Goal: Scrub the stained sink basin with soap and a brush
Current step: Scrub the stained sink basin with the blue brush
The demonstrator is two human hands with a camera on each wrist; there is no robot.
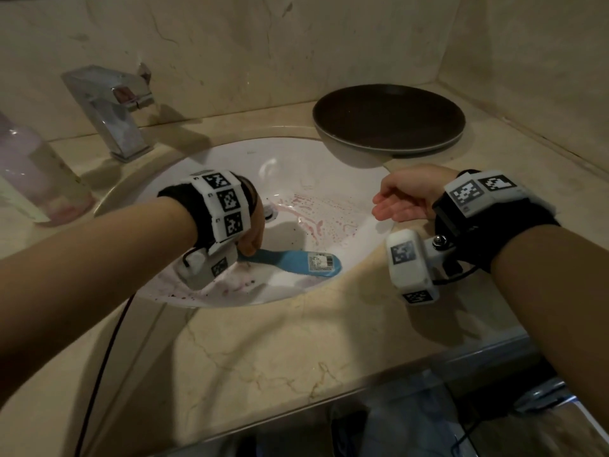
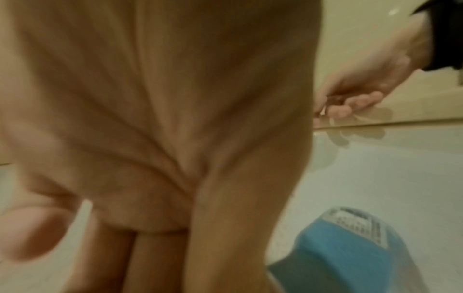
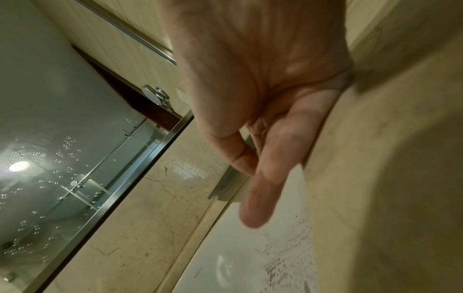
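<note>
The white sink basin [image 1: 296,166] carries pink-purple stains [image 1: 316,212] around the drain and along its near wall. A blue brush [image 1: 296,260] lies low in the basin, its labelled end pointing right. My left hand [image 1: 252,232] reaches down into the basin and its curled fingers grip the brush's left end; the bristles are hidden. In the left wrist view the palm [image 2: 162,138] fills the frame, with the brush [image 2: 350,247] at lower right. My right hand [image 1: 405,199] rests on the basin's right rim, fingers relaxed and holding nothing. The right wrist view shows the right hand's fingers [image 3: 263,188] loosely extended.
A chrome faucet [image 1: 108,107] stands at the back left. A pale pink bottle [image 1: 33,169] is on the counter at far left. A dark plate [image 1: 389,117] sits behind the basin at the right. Marble counter [image 1: 280,351] runs along the front.
</note>
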